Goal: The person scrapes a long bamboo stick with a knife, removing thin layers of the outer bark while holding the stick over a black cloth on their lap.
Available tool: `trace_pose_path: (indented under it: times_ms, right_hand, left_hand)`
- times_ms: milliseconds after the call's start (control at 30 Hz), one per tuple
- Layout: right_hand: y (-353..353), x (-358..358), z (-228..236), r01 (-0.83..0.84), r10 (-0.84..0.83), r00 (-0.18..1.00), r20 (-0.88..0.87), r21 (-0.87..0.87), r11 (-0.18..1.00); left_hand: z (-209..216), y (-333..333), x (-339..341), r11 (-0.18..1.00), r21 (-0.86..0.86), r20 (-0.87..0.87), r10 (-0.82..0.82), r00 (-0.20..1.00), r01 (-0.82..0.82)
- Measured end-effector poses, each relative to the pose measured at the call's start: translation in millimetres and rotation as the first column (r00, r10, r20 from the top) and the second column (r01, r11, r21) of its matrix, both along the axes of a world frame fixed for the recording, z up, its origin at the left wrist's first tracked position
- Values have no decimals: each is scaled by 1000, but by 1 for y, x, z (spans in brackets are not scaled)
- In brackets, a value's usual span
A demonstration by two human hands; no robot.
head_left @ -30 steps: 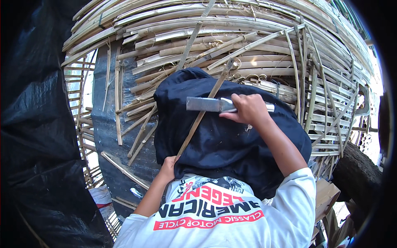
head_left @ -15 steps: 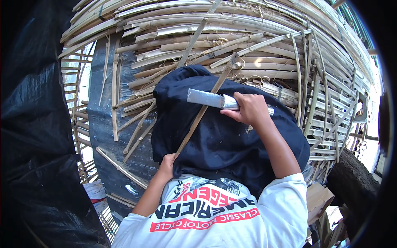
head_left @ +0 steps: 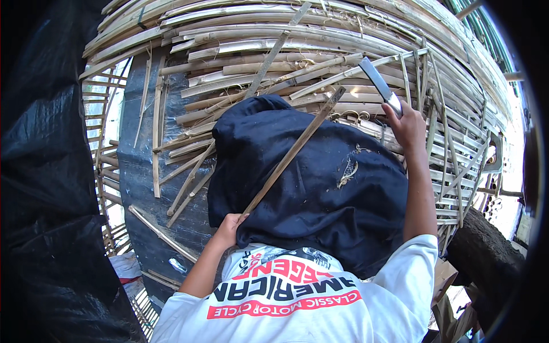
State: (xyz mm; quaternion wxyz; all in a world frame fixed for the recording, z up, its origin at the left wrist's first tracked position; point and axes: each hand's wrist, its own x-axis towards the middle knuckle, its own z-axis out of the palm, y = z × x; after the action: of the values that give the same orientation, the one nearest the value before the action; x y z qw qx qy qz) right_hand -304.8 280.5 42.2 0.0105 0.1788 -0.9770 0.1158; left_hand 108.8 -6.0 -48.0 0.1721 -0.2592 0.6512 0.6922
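Note:
A long bamboo strip (head_left: 293, 152) slants up and to the right across the black cloth (head_left: 309, 200) over my lap. Its lower end is gripped in my left hand (head_left: 228, 230), close to my waist. Out to the upper right, my right hand (head_left: 410, 128) is closed round the pale metal-looking handle of a broad, blunt-ended knife (head_left: 376, 80). The blade points up and left, apart from the strip's far end. Thin curled bamboo shavings (head_left: 346, 174) lie on the cloth between both arms.
Split bamboo slats (head_left: 246, 54) are piled ahead, beyond the cloth. Loose strips (head_left: 158, 137) lie on a dark sheet (head_left: 134, 166) at left. A black tarp (head_left: 51, 171) hangs at the far left. A dark log (head_left: 483, 243) stands at the right, near a cardboard box (head_left: 444, 277).
My right hand has swung the knife up and right, off the strip, and the blade has turned. Shavings under that arm now show. The left hand keeps its hold; the strip's far end shifted slightly right.

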Motion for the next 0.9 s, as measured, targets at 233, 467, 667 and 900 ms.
trace_pose_path:
  times_ms: [233,467,667,900]
  right_hand:
    - [-49,94,-10,-511,526,850,29,-195,837]
    - [-74,81,-38,-511,512,858,-37,-143,847]
    - [-59,44,-44,-402,395,911,-121,-41,915]
    - [-64,21,-42,-434,408,894,-187,-128,892]
  left_hand:
    - [-17,-32,-3,971,169,105,-190,976,171]
    - [-30,-24,1,978,200,50,-72,996,61]
    - [-16,-22,-13,975,204,102,-108,989,85]
    - [-25,-29,-5,976,181,51,-128,990,117]
